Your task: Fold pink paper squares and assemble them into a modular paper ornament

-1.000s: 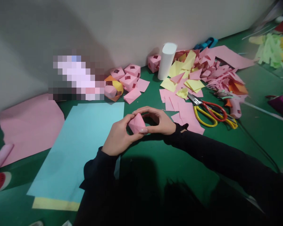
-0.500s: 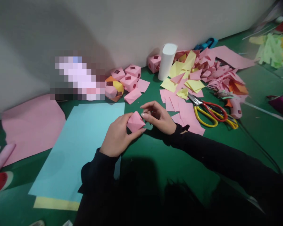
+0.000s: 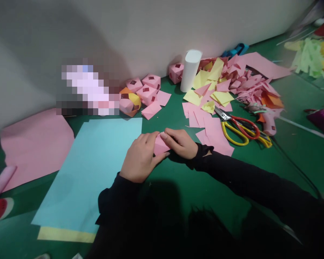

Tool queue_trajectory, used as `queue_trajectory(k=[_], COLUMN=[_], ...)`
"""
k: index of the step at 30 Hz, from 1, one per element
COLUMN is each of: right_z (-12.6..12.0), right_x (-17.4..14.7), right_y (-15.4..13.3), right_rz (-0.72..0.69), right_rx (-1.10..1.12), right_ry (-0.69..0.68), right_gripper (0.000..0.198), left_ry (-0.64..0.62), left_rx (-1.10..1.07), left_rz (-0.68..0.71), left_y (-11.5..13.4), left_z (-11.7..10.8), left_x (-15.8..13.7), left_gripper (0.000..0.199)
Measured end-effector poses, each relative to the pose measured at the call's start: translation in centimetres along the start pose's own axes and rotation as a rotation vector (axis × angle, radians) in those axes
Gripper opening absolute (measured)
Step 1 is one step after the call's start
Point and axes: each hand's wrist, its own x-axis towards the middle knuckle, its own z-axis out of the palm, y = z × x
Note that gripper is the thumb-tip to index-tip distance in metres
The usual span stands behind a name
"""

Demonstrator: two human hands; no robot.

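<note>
A pink folded paper shape (image 3: 161, 144) with creased faces sits between my hands, over the green tabletop. My left hand (image 3: 140, 156) grips it from the left, thumb along its lower edge and fingers across its far side. From the right, my right hand (image 3: 183, 144) is closed on its other side, thumb pressed on the top. The fingers cover much of the shape. Beyond them lie a loose pink paper square (image 3: 151, 109) and a cluster of pink paper balls (image 3: 146, 94) with dark square openings. One ball (image 3: 130, 104) mixes orange, yellow and pink.
Blue paper sheets (image 3: 97, 162) lie at left beside a large pink sheet (image 3: 37, 147). At right are red-handled scissors (image 3: 245, 126), a yellow-handled pair (image 3: 234, 133), a pink glue gun (image 3: 270, 122) with its cord, and piled paper pieces (image 3: 248, 81). A white container (image 3: 191, 70) stands near the wall.
My right hand has come down and left and closed on the pink paper shape. My left hand and the shape have shifted slightly right.
</note>
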Motion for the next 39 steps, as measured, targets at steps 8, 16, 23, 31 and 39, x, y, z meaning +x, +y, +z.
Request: queue_trajectory(k=[8, 16, 23, 31, 39], right_z=[-0.4, -0.1, -0.3, -0.5, -0.4], right_x=[0.0, -0.3, -0.1, -0.2, -0.4], right_y=[-0.3, 0.1, 0.3, 0.1, 0.0], right_rz=[-0.025, -0.052, 0.044, -0.085, -0.152], right_rx=[0.073, 0.014, 0.052, 0.003, -0.03], right_ry=[0.095, 0.108, 0.077, 0.115, 0.084], right_gripper=[0.038, 0.037, 0.041, 0.041, 0.038], left_ry=[0.098, 0.19, 0.247, 0.146, 0.133], left_rx=[-0.741, -1.091, -0.879, -0.886, -0.931], left_rz=[-0.381, -0.518, -0.413, -0.364, -0.358], left_y=[0.1, -0.9, -0.9, -0.3, -0.5], left_z=[-0.1, 0.4, -0.1, -0.4, 0.0], left_x=[0.6, 0.6, 0.5, 0.5, 0.6], left_gripper=[0.037, 0.03, 0.029, 0.025, 0.019])
